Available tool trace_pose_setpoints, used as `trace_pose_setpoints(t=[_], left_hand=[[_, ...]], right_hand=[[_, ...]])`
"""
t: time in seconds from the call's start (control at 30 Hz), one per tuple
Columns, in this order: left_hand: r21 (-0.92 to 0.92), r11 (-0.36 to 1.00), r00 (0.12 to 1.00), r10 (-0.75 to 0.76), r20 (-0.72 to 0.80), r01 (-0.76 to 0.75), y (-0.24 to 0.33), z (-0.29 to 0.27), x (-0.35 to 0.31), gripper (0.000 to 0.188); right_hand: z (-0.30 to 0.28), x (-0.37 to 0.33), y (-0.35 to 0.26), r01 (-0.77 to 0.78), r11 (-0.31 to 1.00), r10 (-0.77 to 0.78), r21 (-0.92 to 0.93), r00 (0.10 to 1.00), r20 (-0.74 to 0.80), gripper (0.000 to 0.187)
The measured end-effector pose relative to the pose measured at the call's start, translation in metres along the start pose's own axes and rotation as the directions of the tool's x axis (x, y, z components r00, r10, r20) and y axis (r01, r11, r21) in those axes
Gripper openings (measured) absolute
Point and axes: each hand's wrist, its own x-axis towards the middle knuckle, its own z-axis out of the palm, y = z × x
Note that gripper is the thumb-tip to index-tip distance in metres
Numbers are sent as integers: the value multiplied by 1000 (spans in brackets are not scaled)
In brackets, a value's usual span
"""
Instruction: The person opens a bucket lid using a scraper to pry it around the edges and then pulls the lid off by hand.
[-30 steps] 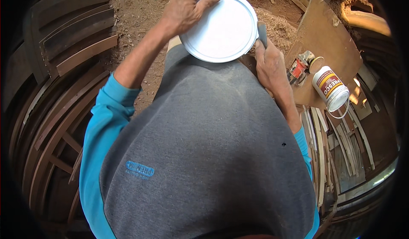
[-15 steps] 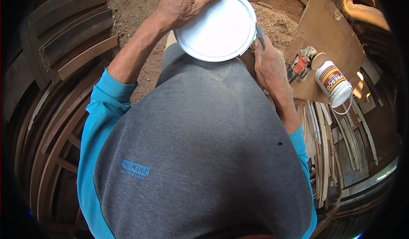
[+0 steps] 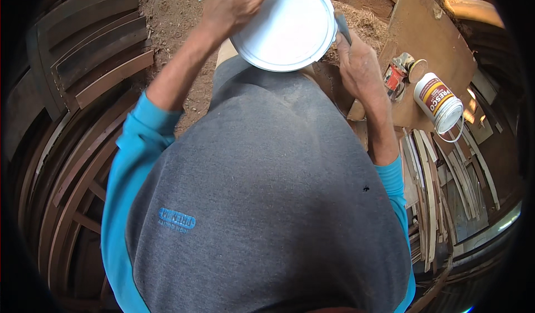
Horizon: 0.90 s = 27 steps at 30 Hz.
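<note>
Head view: left grip (image 3: 231, 6) clasps white lid (image 3: 287, 28), right grip (image 3: 359, 65) clasps grey tool (image 3: 343, 26); grinder (image 3: 396, 76) and bucket (image 3: 437, 101) rest rightward.

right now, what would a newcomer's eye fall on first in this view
The bright round white lid at top centre, with the left hand on its upper left edge and the right hand holding a narrow grey tool at its right edge. Next, off to the right, a red power tool and a white bucket beside each other by a brown board.

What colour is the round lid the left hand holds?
The lid is white, best seen in head view.
</note>
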Motion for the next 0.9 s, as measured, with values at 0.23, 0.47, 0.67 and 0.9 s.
trace_pose_setpoints(t=[0.23,0.47,0.67,0.9], left_hand=[[-311,922,943,-292,-159,233,0,27,-54,59],[-315,912,955,-292,-54,262,-19,4,-15,56],[-279,931,965,-258,-48,236,-14,6,-13,58],[-350,918,980,-200,-2,187,-22,6,-10,54]], right_hand=[[18,-21,1,-35,998,38,55,998,-52,34],[12,-3,-11,9,995,-3,99,998,-60,33],[10,-4,-23,-189,972,181,139,981,69,40],[21,-20,-29,-177,957,182,229,983,-4,46]])
